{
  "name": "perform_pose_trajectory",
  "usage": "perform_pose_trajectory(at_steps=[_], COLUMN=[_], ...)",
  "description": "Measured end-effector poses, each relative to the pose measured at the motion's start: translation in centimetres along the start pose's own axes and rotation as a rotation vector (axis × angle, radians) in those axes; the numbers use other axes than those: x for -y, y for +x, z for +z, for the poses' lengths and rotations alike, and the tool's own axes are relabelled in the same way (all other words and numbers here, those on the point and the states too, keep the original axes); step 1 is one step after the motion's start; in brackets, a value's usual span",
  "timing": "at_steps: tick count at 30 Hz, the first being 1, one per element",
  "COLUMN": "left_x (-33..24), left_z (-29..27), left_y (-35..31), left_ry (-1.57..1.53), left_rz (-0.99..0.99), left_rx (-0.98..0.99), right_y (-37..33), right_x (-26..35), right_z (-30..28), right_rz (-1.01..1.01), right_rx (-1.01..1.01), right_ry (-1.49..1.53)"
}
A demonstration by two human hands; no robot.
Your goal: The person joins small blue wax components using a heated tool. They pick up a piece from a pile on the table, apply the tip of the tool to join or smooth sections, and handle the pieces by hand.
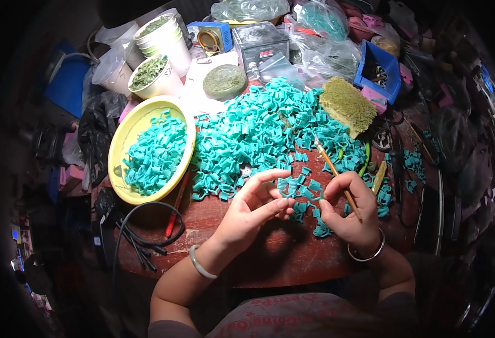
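Observation:
My left hand (254, 204) is closed, index finger and thumb around a small turquoise ring-shaped piece (284, 187). Pinched in my right hand (353, 209) is a thin wooden-handled brush (333, 169), its pale tip pointing away from me. The thumb and index finger of that hand also meet at the edge of a turquoise piece, and whether they grip it is hard to make out. Loose turquoise pieces (322, 227) lie beneath and between both hands. Just beyond spreads a big heap of the same pieces (247, 132).
A yellow bowl (190, 151) of turquoise pieces stands left, near a red pen (174, 217) and black cable (125, 225). Behind are white tubs (166, 84), a round greenish disc (225, 82), a blue bin (391, 84) and a rough yellow-green slab (347, 106). The tabletop (242, 248) is worn red.

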State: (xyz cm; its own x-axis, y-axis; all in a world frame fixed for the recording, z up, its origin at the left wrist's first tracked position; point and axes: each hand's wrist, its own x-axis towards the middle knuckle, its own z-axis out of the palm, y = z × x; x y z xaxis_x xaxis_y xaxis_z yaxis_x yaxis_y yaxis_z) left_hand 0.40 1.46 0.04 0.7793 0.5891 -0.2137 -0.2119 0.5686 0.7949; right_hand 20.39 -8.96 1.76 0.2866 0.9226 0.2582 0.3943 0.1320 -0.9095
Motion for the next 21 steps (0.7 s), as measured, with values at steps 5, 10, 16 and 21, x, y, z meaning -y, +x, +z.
perform_pose_trajectory(at_steps=[5,10,16,21], left_x=[-0.02,0.06,0.1,0.51], left_z=[0.18,-0.1,-0.23,-0.33], left_y=[-0.07,-0.05,0.03,0.06], left_ry=[-0.018,-0.04,-0.054,-0.136], left_rz=[-0.026,-0.06,-0.049,-0.125], left_rx=[-0.031,-0.043,0.012,0.074], right_y=[0.0,-0.09,-0.2,-0.07], right_x=[-0.04,0.17,-0.1,0.02], right_z=[0.07,0.05,0.13,0.3], right_rz=[-0.018,0.012,0.007,-0.06], right_rx=[0.005,0.018,0.053,0.012], right_ry=[-0.004,-0.006,0.017,0.007])
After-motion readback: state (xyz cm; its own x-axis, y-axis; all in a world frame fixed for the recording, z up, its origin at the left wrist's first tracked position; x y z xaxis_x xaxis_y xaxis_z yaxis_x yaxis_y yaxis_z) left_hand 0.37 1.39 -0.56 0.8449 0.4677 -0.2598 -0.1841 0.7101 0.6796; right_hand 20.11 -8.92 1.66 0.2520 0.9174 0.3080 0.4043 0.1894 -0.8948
